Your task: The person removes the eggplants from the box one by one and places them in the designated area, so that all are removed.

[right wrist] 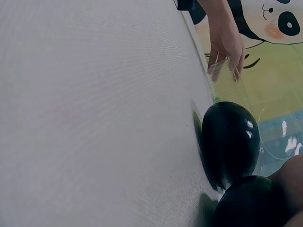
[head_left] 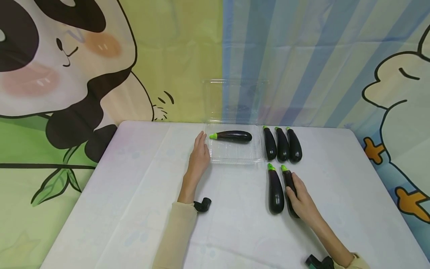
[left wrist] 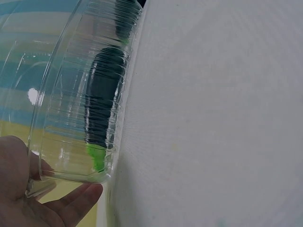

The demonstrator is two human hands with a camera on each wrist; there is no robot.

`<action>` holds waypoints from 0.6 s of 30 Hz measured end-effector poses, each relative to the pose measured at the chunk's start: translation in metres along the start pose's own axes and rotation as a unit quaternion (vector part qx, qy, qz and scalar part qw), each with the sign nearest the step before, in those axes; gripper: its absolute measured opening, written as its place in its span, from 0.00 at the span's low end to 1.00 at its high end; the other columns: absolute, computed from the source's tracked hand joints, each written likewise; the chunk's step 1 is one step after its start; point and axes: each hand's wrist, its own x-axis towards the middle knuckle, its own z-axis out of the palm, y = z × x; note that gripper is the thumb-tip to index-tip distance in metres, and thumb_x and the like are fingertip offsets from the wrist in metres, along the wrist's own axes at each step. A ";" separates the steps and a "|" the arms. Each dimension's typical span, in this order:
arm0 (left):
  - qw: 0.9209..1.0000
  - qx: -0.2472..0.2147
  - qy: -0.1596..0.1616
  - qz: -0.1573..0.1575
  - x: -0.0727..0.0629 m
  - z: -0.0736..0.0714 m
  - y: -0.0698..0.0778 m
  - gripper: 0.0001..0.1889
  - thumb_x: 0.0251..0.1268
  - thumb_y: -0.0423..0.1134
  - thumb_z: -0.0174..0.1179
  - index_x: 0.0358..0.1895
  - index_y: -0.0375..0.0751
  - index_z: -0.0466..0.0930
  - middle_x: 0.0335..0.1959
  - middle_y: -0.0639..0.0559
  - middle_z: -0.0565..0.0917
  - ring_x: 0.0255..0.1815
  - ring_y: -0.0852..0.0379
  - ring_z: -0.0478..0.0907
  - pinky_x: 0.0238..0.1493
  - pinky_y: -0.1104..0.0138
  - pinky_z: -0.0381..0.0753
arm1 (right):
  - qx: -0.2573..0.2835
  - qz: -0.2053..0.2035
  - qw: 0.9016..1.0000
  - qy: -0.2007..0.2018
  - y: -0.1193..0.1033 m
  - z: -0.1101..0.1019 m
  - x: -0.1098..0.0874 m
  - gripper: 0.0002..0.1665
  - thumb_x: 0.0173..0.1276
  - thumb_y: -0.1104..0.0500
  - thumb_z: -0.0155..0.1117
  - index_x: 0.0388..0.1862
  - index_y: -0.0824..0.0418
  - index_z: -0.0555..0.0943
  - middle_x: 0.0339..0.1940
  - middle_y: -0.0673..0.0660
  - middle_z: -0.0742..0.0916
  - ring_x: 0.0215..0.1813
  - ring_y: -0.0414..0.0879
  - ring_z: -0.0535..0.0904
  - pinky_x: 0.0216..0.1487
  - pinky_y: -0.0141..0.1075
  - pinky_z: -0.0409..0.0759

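Observation:
At the table's far side lies an opened clear plastic box (head_left: 231, 155), one eggplant (head_left: 235, 136) lying crosswise in it, green stem end to the left. My left hand (head_left: 199, 157) holds the box's left edge; in the left wrist view the thumb (left wrist: 40, 165) shows through the clear wall and the other fingers lie outside it. My right hand (head_left: 302, 200) grips an eggplant (head_left: 289, 183) around its body, thumb on the left side. Just left of it lies another eggplant (head_left: 276, 192). In the right wrist view the held eggplant (right wrist: 251, 203) is partly hidden by the fingers.
Three more eggplants (head_left: 282, 145) lie in a row right of the box, stems pointing away. The transparent lid (head_left: 235, 99) stands raised against the printed curtain (head_left: 178, 56) behind the white table (head_left: 141, 209). A dark camera is strapped at each wrist.

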 end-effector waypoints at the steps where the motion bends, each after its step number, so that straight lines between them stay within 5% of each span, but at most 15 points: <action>1: 1.000 0.000 0.000 0.000 0.000 0.000 0.000 0.25 0.78 0.35 0.36 0.75 0.39 0.56 0.79 0.53 0.53 0.75 0.46 0.61 0.71 0.52 0.66 | -0.001 0.001 1.000 0.000 0.000 0.000 0.000 0.37 0.80 0.56 0.41 0.76 0.75 0.42 0.76 0.78 0.51 0.76 0.74 0.45 0.73 0.67 0.48; 9: 1.000 -0.003 0.001 -0.006 -0.001 0.001 -0.001 0.25 0.78 0.36 0.36 0.75 0.40 0.55 0.79 0.54 0.52 0.72 0.45 0.66 0.66 0.50 0.72 | -0.019 0.008 1.000 -0.003 0.001 0.000 0.001 0.39 0.79 0.55 0.42 0.76 0.76 0.42 0.76 0.79 0.51 0.76 0.75 0.46 0.72 0.67 0.50; 18: 1.000 -0.004 -0.002 -0.002 0.000 0.000 -0.001 0.25 0.78 0.35 0.36 0.75 0.39 0.55 0.79 0.53 0.52 0.74 0.46 0.62 0.72 0.52 0.66 | -0.039 -0.020 0.999 0.012 0.004 0.000 0.002 0.42 0.77 0.52 0.49 0.75 0.76 0.45 0.74 0.79 0.55 0.74 0.75 0.50 0.70 0.68 0.53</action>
